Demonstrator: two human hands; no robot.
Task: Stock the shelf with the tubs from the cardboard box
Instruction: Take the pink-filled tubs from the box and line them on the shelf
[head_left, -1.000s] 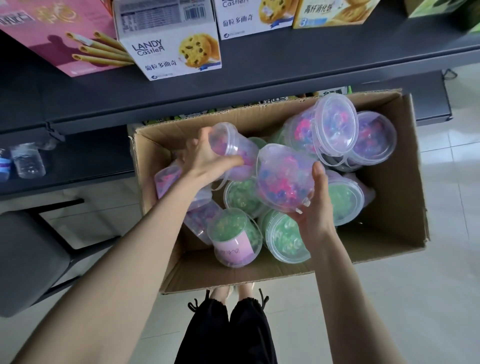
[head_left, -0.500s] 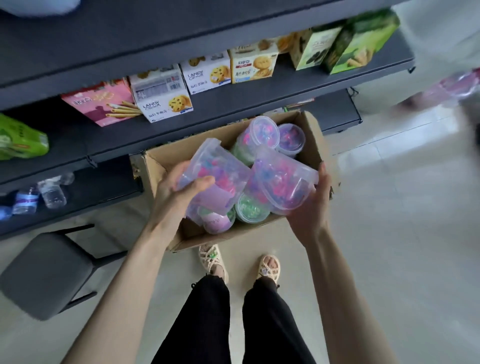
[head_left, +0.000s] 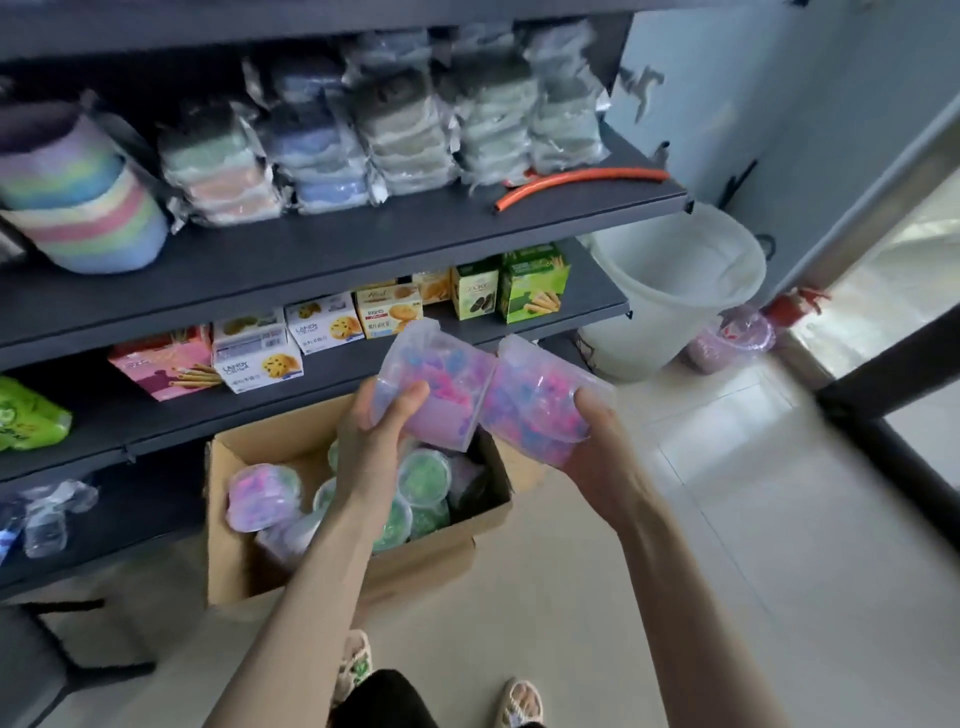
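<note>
A dark shelf (head_left: 363, 244) with several boards is seen across the left and the top of the view. A white bucket (head_left: 675, 280) is placed just beside its right end. The box (head_left: 244, 561) is set on the floor in front of the lower boards, open at the top. Several tubs are seen inside it, lying in disorder. Among them a green tub (head_left: 423, 470) near the middle and a pink tub (head_left: 262, 496) at the left wall can be told.

Stacked packets (head_left: 384, 119), blurred, are laid on the upper board, and cartons (head_left: 322, 322) of biscuits are lined on the board below.

Two clear tubs with pink and blue contents are held in the air above the box, in front of the shelf. They are tilted and side by side, and they appear to touch. The left tub (head_left: 441, 384) is gripped by the left hand (head_left: 374, 441), with the thumb curled over its near side. The right tub (head_left: 540, 400) is gripped from below by the right hand (head_left: 602, 452), with the thumb pressed on its wall.

An orange hose (head_left: 576, 182) is laid at the right of the upper board.
</note>
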